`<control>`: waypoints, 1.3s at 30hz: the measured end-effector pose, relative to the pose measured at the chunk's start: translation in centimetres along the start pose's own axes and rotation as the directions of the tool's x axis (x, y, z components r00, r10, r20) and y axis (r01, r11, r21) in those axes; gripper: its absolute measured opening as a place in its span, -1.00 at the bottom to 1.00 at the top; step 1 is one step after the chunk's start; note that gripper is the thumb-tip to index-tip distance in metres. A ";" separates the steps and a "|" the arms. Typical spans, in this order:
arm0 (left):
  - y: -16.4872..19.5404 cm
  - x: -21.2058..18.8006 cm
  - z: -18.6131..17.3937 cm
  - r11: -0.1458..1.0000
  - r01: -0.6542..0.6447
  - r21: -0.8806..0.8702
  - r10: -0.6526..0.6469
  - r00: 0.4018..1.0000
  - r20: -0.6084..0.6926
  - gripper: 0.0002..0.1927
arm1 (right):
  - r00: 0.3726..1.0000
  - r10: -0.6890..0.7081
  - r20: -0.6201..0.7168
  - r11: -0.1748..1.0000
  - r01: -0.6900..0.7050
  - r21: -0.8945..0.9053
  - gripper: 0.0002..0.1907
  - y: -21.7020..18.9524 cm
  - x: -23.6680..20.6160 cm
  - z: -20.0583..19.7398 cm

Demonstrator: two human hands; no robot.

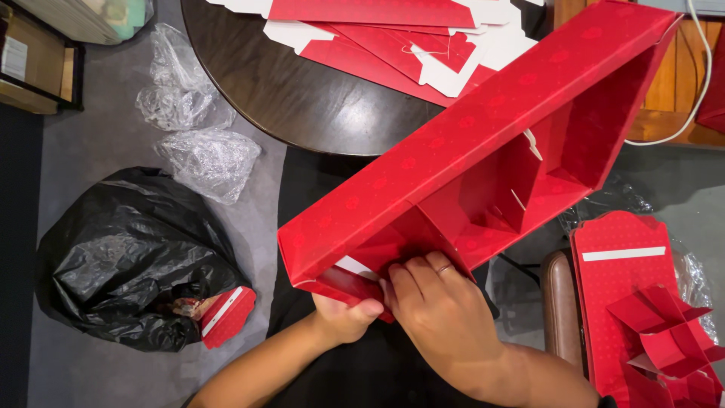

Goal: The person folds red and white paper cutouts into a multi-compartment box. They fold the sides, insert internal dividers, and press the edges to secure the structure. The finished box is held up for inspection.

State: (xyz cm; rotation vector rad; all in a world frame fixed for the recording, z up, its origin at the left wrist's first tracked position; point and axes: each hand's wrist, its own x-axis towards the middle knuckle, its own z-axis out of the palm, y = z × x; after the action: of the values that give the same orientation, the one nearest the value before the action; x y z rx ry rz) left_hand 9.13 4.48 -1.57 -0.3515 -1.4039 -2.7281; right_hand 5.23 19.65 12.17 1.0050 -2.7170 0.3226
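Observation:
A long red cardboard box (468,143) with inner dividers lies tilted across my lap, its open side facing right. My left hand (343,316) grips the near end from below, thumb on a folded red flap. My right hand (442,310) presses its fingers on the same end flap, beside a white adhesive strip (353,266). A ring shows on one finger.
A dark round table (302,91) carries several flat red and white box blanks (393,38). A black rubbish bag (124,261) and crumpled clear plastic (200,155) lie on the grey floor at left. More red box parts (642,302) are stacked on a brown chair at right.

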 end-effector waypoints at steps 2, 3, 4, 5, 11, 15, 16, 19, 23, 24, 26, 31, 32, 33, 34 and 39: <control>0.0 0.1 0.1 0.998 -0.013 0.057 0.016 0.998 -0.056 -0.38 | 1.000 -0.026 -0.001 1.000 0.026 -0.004 -0.80 0.1 -0.1 -0.2; 0.0 0.1 0.2 0.996 -0.018 0.088 0.026 0.996 -0.085 -0.36 | 0.999 -0.041 -0.002 0.999 0.041 -0.006 -0.79 0.1 -0.1 -0.3; 0.1 0.1 0.2 0.998 -0.020 0.067 0.027 0.993 -0.115 -0.31 | 0.999 -0.036 -0.014 0.999 0.036 0.020 -0.79 0.1 -0.1 -0.4; 0.0 0.3 0.3 0.999 -0.023 0.047 0.030 0.989 -0.145 -0.26 | 0.999 -0.030 -0.027 0.999 0.031 0.044 -0.80 0.1 -0.2 -0.5; 0.1 1.2 0.8 0.990 -0.091 0.111 0.118 0.959 -0.259 -0.05 | 0.993 -0.071 -0.095 0.992 0.081 0.101 -0.81 0.0 -0.2 -1.3; 0.3 1.6 1.0 0.995 -0.096 0.029 0.100 0.961 -0.259 -0.02 | 0.982 -0.138 -0.132 0.988 0.146 0.055 -0.84 0.2 -0.1 -1.6; 0.4 1.6 1.0 0.996 -0.089 0.019 0.091 0.961 -0.263 -0.03 | 0.979 -0.145 -0.146 0.987 0.154 0.052 -0.83 0.2 -0.1 -1.7; 0.4 1.6 1.1 0.998 -0.064 -0.003 0.061 0.960 -0.275 -0.04 | 0.978 -0.108 -0.178 0.988 0.125 0.087 -0.82 0.2 -0.3 -1.7; 0.3 1.6 1.2 0.998 -0.055 -0.001 0.052 0.957 -0.287 -0.04 | 0.984 0.017 -0.176 0.986 0.013 0.168 -0.80 0.0 -0.8 -1.4; 0.3 1.6 1.2 0.998 -0.063 0.002 0.061 0.956 -0.287 -0.04 | 0.985 0.026 -0.173 0.986 0.003 0.165 -0.79 0.0 -0.9 -1.4; 0.2 1.9 1.2 0.998 -0.052 -0.040 0.037 0.944 -0.327 -0.08 | 0.984 0.014 -0.180 0.981 0.022 0.195 -0.80 0.0 -1.0 -1.4; 0.7 1.9 1.2 0.997 -0.056 -0.049 0.040 0.959 -0.281 -0.10 | 0.989 0.007 -0.147 0.974 0.026 0.224 -0.79 -0.2 -0.6 -1.7; 0.7 2.0 1.3 0.998 -0.055 -0.044 0.041 0.961 -0.275 -0.10 | 0.990 -0.009 -0.144 0.974 0.041 0.223 -0.78 -0.2 -0.4 -1.7; 0.8 2.0 1.3 0.998 -0.054 -0.039 0.042 0.963 -0.268 -0.10 | 0.989 -0.025 -0.142 0.974 0.057 0.221 -0.76 -0.2 -0.2 -1.7; 0.9 2.0 1.3 0.997 -0.053 -0.048 0.038 0.962 -0.271 -0.09 | 0.990 -0.060 -0.129 0.976 0.086 0.200 -0.74 0.0 -0.1 -1.8; 0.8 2.2 1.2 0.995 -0.050 -0.086 0.022 0.954 -0.299 -0.08 | 0.981 -0.189 -0.038 0.957 0.192 0.219 -0.64 0.4 0.1 -2.3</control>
State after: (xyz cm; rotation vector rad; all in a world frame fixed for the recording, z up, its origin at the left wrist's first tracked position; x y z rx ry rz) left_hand 7.28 5.07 0.25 0.0326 -1.1840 -2.6797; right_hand 5.19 20.52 14.32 1.3058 -2.5835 0.6054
